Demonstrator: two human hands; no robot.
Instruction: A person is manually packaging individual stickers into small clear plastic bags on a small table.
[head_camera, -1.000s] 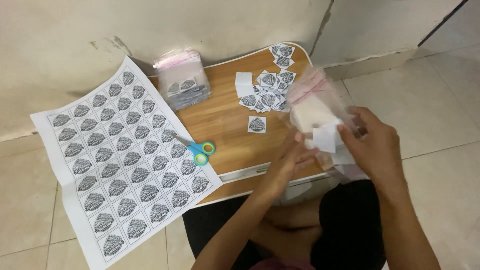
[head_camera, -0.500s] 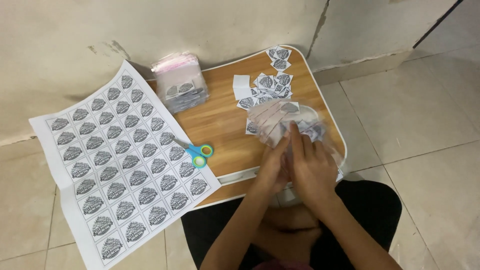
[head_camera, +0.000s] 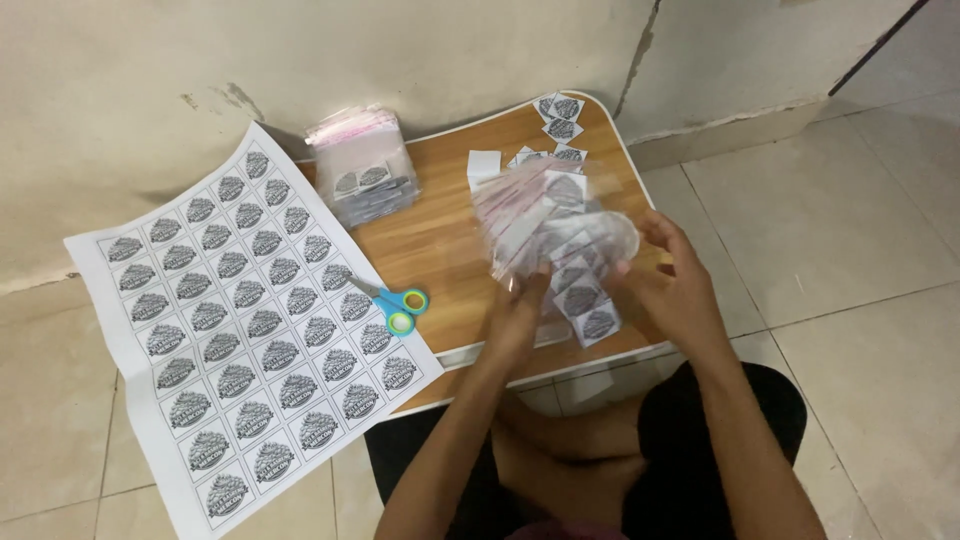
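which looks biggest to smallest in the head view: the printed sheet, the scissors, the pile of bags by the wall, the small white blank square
1. printed sheet, by far the largest
2. pile of bags
3. scissors
4. white blank square

The scissors and the square look close in size; the square is partly covered, so that order is unsure.

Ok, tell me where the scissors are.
In the head view the scissors lie on the left part of the wooden table, blades on the edge of the printed sheet, blue handles just left of the left hand.
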